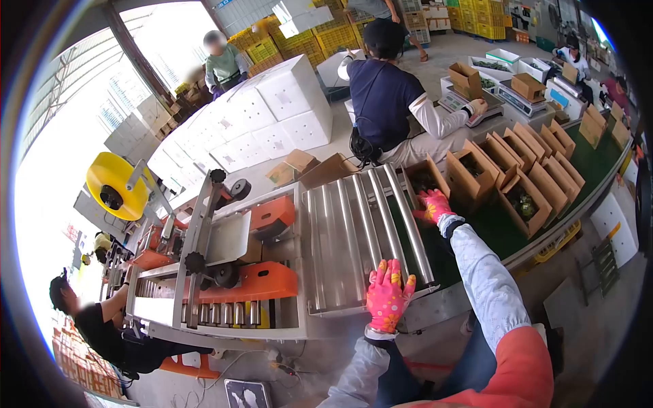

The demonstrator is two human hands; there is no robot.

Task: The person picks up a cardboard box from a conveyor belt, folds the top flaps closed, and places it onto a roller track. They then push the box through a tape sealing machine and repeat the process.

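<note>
On the belt (583, 153): your right hand (433, 206) at a carton (437, 178); clamped? Can't tell.
Rollers (367, 221): left hand (389, 294) spread, perhaps bracing.

Daylight floods in from the left, so strong that the big opening (68, 163) over there burns out to plain white. It puts bright glints on the steel rollers (352, 217) mid-frame and leaves the white boxes (272, 102) glowing, while the floor (306, 381) at lower centre takes a softer, greyer light. Straight lines bow towards the rim, the corners drop to black, and bluish fringing runs down the left edge. A smudgy blur covers one person's head (215, 42), upper left.
</note>
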